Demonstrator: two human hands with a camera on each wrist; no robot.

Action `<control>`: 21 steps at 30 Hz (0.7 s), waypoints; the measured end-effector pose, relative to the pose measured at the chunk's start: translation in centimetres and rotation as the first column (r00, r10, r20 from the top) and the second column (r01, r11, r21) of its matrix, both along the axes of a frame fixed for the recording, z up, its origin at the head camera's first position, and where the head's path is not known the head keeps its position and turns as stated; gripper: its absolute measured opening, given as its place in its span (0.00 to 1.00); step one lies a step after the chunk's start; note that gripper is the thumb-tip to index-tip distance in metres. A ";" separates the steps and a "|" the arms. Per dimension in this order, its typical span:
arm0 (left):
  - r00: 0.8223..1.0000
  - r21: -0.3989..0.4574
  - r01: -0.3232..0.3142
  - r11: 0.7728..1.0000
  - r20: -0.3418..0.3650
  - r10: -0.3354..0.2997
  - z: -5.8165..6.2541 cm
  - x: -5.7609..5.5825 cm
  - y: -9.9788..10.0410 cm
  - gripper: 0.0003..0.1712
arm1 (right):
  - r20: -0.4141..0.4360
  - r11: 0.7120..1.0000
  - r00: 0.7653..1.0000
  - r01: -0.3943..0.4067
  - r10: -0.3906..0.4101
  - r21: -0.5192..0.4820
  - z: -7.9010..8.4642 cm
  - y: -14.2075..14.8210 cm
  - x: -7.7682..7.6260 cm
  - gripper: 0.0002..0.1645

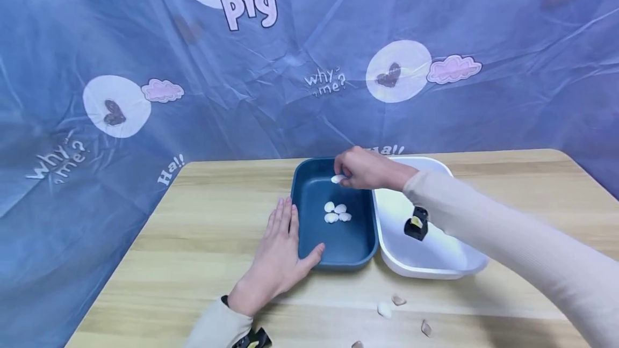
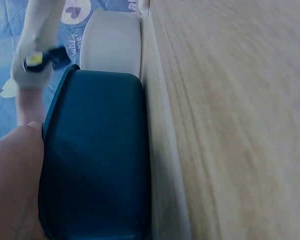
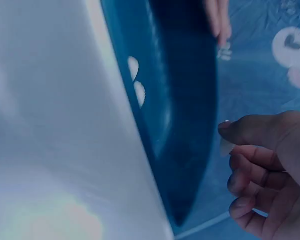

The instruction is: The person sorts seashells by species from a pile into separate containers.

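Observation:
My right hand (image 1: 362, 168) pinches a white seashell (image 1: 337, 179) between thumb and fingertips, over the far part of a dark blue tray (image 1: 355, 246). In the right wrist view the pinched seashell (image 3: 226, 146) shows below the thumb, and the other fingers are curled. Several white shells (image 1: 331, 217) lie grouped on the tray's floor. My left hand (image 1: 276, 254) rests against the tray's left near edge, its fingers straight and the thumb over the near rim. From the left wrist, the tray's outer wall (image 2: 99, 155) fills the middle of the view.
A white tray (image 1: 435, 273) stands right beside the blue one, partly under my right forearm. Near the front of the wooden table (image 1: 193, 262) lie a white shell (image 1: 384, 310) and several brownish shells (image 1: 426, 328). A blue printed cloth (image 1: 290, 111) hangs behind the table.

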State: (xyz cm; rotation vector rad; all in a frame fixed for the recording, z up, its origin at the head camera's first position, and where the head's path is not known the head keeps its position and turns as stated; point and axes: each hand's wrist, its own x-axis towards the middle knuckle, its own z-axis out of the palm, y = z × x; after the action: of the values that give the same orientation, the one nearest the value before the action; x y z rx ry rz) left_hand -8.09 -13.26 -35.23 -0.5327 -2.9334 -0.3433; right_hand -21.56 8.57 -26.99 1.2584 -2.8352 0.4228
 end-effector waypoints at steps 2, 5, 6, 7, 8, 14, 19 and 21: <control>1.000 0.004 0.003 1.000 -0.003 -0.003 -0.2 0.1 0.1 0.54 | 0.010 1.000 1.000 0.015 -0.015 -0.001 -0.9 -0.4 -1.0 0.08; 1.000 0.007 0.002 1.000 -0.017 -0.001 -0.3 0.0 0.1 0.54 | 0.025 1.000 1.000 0.015 -0.015 0.011 -2.1 -1.0 -2.2 0.09; 1.000 0.010 -0.001 1.000 -0.023 0.001 -0.3 0.0 0.1 0.54 | 0.030 1.000 0.999 0.010 -0.011 0.018 -2.4 -1.2 -2.4 0.09; 1.000 0.012 -0.002 1.000 -0.022 0.002 -0.4 0.1 0.1 0.54 | 0.045 1.000 0.999 0.010 -0.012 0.027 -2.8 -1.3 -2.5 0.09; 1.000 0.013 -0.003 1.000 -0.021 0.003 -0.4 0.1 0.1 0.54 | 0.063 0.999 0.998 0.009 -0.011 0.039 -3.1 -1.3 -2.6 0.09; 1.000 0.033 -0.027 0.999 -0.003 0.027 -0.5 0.3 0.0 0.54 | 0.109 0.989 0.994 -0.008 -0.008 0.150 -4.2 -1.7 -2.5 0.09; 0.999 0.039 -0.036 0.999 0.001 0.036 -0.4 0.1 0.1 0.54 | 0.160 0.971 0.985 0.026 -0.065 0.237 -4.6 -1.8 -2.4 0.07; 1.000 0.042 -0.028 0.999 0.005 0.028 -0.4 0.1 0.2 0.53 | 0.188 0.964 0.978 0.040 -0.092 0.262 -4.8 -1.6 -2.3 0.07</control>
State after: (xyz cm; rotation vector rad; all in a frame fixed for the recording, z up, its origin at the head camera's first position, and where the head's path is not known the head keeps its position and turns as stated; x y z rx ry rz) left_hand -8.03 -13.01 -35.67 -0.4853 -2.9281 -0.4020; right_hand -23.83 6.97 -31.78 1.2141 -3.1773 0.1917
